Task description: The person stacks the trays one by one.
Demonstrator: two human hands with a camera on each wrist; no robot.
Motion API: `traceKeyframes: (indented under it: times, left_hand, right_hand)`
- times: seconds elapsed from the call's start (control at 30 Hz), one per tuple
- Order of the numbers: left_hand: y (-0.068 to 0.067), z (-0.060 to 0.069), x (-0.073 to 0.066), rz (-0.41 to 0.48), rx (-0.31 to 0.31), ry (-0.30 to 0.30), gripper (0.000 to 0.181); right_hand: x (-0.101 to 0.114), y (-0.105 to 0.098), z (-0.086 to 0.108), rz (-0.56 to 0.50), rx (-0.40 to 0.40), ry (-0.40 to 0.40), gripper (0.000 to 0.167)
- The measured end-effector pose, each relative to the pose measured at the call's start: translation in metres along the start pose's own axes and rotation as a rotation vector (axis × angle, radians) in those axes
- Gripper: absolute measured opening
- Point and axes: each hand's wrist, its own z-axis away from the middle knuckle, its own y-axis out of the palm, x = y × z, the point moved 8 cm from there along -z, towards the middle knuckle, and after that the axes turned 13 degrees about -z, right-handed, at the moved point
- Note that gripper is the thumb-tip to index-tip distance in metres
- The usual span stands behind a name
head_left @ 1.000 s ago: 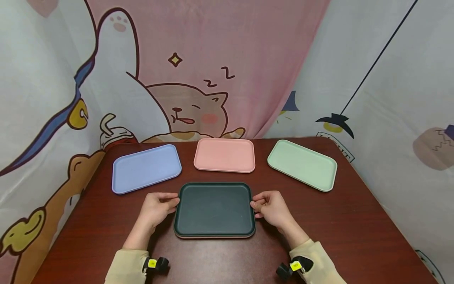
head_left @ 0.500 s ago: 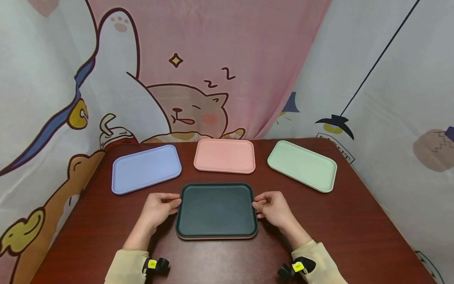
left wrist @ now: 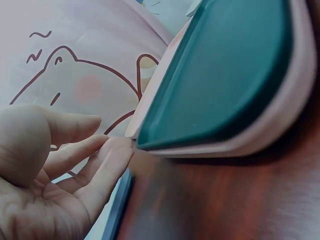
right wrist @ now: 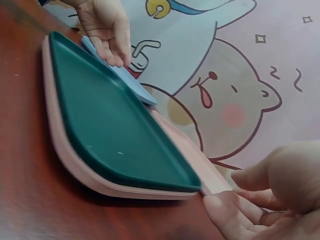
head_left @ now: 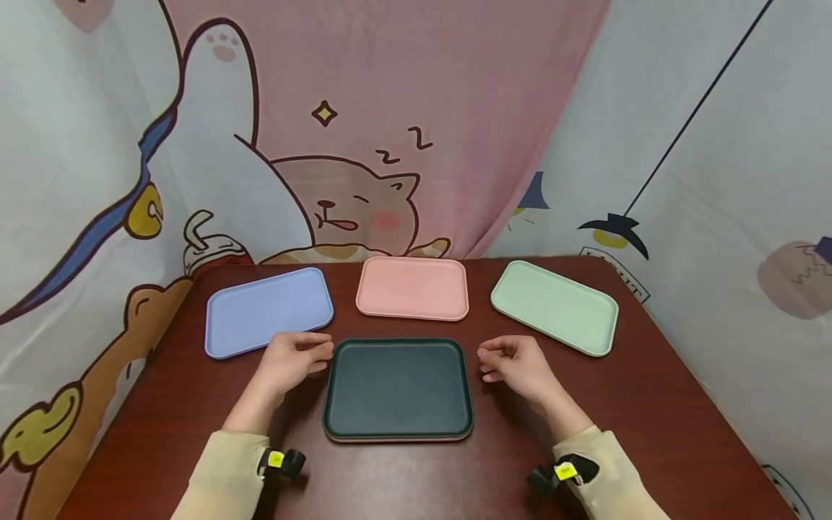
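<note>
A dark green tray (head_left: 399, 390) lies at the middle of the table, on top of a pale pinkish tray (right wrist: 75, 167) whose rim shows beneath it in both wrist views. Beside the stack's upper left corner is my left hand (head_left: 297, 361), its fingers loosely bent and nothing between thumb and fingertips; whether a fingertip still touches the rim I cannot tell. My right hand (head_left: 516, 365) hovers apart from the right edge, fingers relaxed and holding nothing. In the right wrist view, thumb and fingers (right wrist: 220, 212) are spread.
Behind the stack, a blue tray (head_left: 269, 312) lies at the left, a pink tray (head_left: 412, 288) in the centre and a light green tray (head_left: 555, 307) at the right. The brown table (head_left: 656, 419) backs onto a cartoon-printed curtain (head_left: 481, 108).
Both hands have let go of the stacked trays. The right hand has moved right and slightly away from me; the left has risen towards the upper corner. The trays stay put.
</note>
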Motion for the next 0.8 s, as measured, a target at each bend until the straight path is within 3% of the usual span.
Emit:
traceKeyframes:
  times: [0.3,0.57,0.8]
  left_hand:
    - [-0.003,-0.030,-0.029,-0.056,0.037,0.070,0.035]
    - [-0.002,-0.064,-0.047,-0.115,0.060,0.062,0.035]
    - [-0.001,-0.096,-0.059,-0.148,0.077,0.053,0.039]
  right_hand:
    - [0.023,-0.018,-0.025,-0.030,0.028,-0.005,0.033]
    - [0.030,-0.031,-0.059,0.002,-0.003,-0.011,0.034]
    - [0.038,-0.035,-0.089,0.021,-0.018,0.034,0.035]
